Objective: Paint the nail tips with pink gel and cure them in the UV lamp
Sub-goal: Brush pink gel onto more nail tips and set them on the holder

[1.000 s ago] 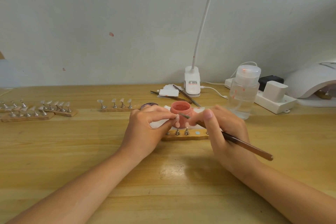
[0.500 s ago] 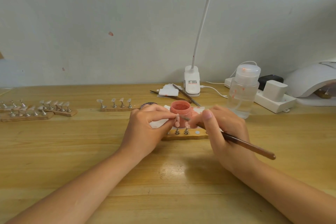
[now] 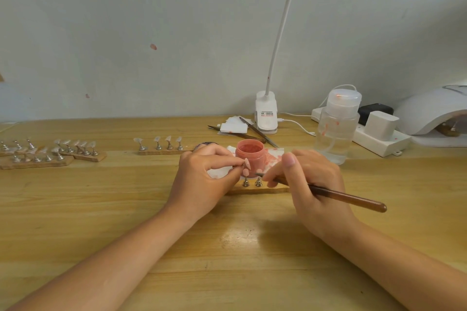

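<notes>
Two bare hands over the wooden worktop (image 3: 75, 209), forearms coming in from the near edge. One open jar of pink gel (image 3: 250, 153) at centre, standing on a stained white wipe (image 3: 274, 158). Just in front of it, one wooden strip (image 3: 255, 189) with two metal stands showing between the hands; the stand (image 3: 245, 180) on the left carries a pink tip, and the strip's ends are hidden by the hands. Left hand (image 3: 202, 179): thumb and forefinger pinch a small stand bearing one pink-coated nail tip (image 3: 247, 164), held just in front of the jar; the grip is closed on it, other fingers curled under. Right hand (image 3: 313, 184): grip closed round one brown-handled brush (image 3: 346, 197), pen fashion, bristle end pointing left and close to the held tip; contact cannot be told. Handle juts out to the right past the palm. Farther left, one strip with four clear tips (image 3: 161, 145); at the far left, several more strips (image 3: 50, 154) crowded with tips, count unclear. Behind: one clip lamp (image 3: 265, 115), white, with a small label too blurred to read; one clear pump bottle (image 3: 337, 129); one white power strip (image 3: 379, 140) with two plugs; one white UV lamp (image 3: 434, 113) at the right edge; two spare tools (image 3: 255, 131) across folded wipes.
</notes>
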Tool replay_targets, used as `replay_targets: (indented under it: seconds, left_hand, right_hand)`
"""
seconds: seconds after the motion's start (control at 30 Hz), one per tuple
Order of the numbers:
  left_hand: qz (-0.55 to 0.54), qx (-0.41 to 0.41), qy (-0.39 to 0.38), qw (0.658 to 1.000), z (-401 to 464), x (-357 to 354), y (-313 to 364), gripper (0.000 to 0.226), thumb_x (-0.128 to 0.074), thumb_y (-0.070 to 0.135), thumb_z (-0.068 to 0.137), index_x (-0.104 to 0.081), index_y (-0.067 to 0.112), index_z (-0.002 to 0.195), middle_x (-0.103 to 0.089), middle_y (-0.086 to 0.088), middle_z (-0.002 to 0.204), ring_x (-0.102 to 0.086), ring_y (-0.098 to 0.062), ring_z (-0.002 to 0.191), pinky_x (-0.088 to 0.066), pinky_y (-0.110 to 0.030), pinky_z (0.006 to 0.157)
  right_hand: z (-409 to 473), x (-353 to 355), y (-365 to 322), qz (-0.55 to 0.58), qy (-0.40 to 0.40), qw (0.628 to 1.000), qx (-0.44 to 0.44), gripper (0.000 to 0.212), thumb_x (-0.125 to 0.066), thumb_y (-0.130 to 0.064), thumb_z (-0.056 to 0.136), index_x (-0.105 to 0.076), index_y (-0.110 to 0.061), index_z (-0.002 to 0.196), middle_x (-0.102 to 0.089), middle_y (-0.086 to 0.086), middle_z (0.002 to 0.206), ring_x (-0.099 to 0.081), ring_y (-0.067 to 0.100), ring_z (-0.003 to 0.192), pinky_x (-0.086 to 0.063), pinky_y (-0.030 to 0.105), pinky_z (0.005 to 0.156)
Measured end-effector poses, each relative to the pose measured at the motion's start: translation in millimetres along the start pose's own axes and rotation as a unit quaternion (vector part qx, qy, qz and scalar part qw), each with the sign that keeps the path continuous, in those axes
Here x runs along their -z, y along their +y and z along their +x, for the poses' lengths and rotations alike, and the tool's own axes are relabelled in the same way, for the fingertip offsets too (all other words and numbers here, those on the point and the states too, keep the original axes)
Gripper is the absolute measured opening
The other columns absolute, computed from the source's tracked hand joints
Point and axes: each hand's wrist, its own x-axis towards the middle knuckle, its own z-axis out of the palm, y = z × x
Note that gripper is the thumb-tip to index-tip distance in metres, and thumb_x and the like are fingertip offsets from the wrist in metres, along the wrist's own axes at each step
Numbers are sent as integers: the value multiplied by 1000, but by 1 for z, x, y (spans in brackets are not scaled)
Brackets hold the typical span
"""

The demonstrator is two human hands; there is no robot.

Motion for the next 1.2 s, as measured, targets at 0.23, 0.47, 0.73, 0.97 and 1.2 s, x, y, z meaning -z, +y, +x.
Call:
replay_targets:
  seconds: [0.23, 0.47, 0.73, 0.97, 1.2]
  left_hand:
    - [1, 3, 4, 1000, 0, -1, 1, 24, -73, 5, 72, -72, 27, 82, -64, 10, 77, -58, -11, 86, -40, -53, 86]
    - [-5, 25, 13, 1000, 0, -1, 1, 20, -73, 4, 72, -74, 21, 81, -65, 8, 78, -59, -8, 85, -40, -47, 89]
    - [-3, 25, 9, 1000, 0, 0, 2, 18, -73, 6, 72, -74, 21, 81, -66, 8, 78, -58, -8, 87, -40, -47, 90]
    - [-4, 19, 2, 1000, -1, 1, 1, 19, -73, 8, 73, -73, 25, 81, -66, 10, 80, -58, -7, 88, -39, -49, 90]
    - [-11, 14, 19, 1000, 0, 2, 3, 22, -74, 8, 72, -71, 29, 80, -64, 10, 82, -59, -11, 89, -41, -49, 89]
  right_hand:
    - [0, 0, 0, 0, -2, 1000, -5, 57, -32, -40, 97, -70, -15, 64, -64, -6, 59, -56, 11, 59, -43, 33, 60]
    - [-1, 0, 2, -2, -10, 1000, -3, 57, -33, -41, 97, -70, -16, 62, -62, -3, 54, -57, 18, 55, -43, 38, 60]
    - [0, 1, 0, 3, -13, 1000, -4, 51, -32, -41, 97, -70, -22, 67, -62, -11, 58, -56, 8, 57, -42, 29, 62]
    - [0, 0, -1, 0, -19, 1000, -4, 50, -34, -38, 96, -72, -16, 70, -61, -20, 66, -58, 1, 64, -44, 21, 65]
    - [-3, 4, -4, 84, 22, 994, -64, 42, -37, -33, 94, -68, -16, 69, -65, -8, 64, -62, 6, 65, -48, 28, 62]
